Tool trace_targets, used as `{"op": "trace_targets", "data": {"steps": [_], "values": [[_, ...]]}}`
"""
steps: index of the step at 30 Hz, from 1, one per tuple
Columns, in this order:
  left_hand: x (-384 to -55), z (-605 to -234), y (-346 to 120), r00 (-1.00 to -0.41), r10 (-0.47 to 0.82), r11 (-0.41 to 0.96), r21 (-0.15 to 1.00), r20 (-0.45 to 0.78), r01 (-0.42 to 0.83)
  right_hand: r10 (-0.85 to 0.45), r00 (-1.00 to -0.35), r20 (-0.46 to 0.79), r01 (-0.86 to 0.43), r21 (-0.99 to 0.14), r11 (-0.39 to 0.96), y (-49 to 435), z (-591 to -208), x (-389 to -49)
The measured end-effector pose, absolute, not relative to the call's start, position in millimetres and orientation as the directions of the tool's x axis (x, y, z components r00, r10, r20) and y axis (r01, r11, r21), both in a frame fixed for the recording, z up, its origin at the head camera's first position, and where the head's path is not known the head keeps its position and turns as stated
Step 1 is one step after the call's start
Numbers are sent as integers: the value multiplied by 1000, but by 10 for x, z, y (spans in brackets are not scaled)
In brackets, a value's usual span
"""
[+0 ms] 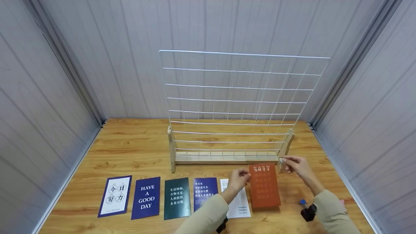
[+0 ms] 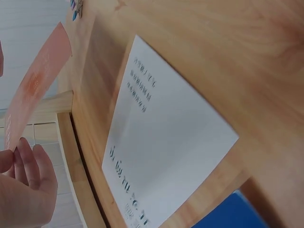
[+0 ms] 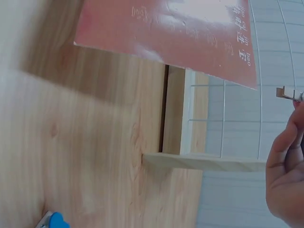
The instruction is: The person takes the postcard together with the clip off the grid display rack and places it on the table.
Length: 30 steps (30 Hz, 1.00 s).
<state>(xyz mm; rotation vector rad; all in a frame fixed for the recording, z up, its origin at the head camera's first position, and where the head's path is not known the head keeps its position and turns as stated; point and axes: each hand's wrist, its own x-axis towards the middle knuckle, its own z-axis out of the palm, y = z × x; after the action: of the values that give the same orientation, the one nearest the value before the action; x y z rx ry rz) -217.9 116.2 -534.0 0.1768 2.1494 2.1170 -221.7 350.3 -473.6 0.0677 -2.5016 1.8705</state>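
My left hand (image 1: 238,182) pinches the upper left edge of a red card (image 1: 265,187) with pale lettering, held up above the table. In the left wrist view the card (image 2: 35,78) bends slightly. Just right of the card's top corner, my right hand (image 1: 299,167) pinches a small clip (image 3: 286,93) between thumb and finger; its far end shows as a metal jaw, and the rest is hidden by the fingers. Behind both hands stands a white wire grid rack (image 1: 234,87) on a wooden base (image 1: 224,159). A white card (image 2: 166,123) lies below my left hand.
In a row to the left lie a purple-bordered card (image 1: 114,196), a purple card (image 1: 146,198), a green card (image 1: 177,199) and another purple card (image 1: 205,188), partly behind my sleeve. A blue-topped clip (image 1: 303,202) and something pink (image 1: 342,202) lie by the right sleeve.
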Motion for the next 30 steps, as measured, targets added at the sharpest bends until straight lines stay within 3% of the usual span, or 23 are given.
{"op": "trace_targets", "data": {"steps": [12,22,30], "values": [[-2046,-5490,1231,-979,163,44,992,-122,-116,-143,-987,-75,27,-949,315,3767,-4959,-2051],[-1975,-5589,1289,-977,140,121,982,-160,-144,-306,-932,-196,77,-929,361,3990,-5197,-1898],[-1914,-5620,1321,-972,141,124,977,-190,-173,-285,-908,-306,189,-908,373,4021,-5310,-1803]]}}
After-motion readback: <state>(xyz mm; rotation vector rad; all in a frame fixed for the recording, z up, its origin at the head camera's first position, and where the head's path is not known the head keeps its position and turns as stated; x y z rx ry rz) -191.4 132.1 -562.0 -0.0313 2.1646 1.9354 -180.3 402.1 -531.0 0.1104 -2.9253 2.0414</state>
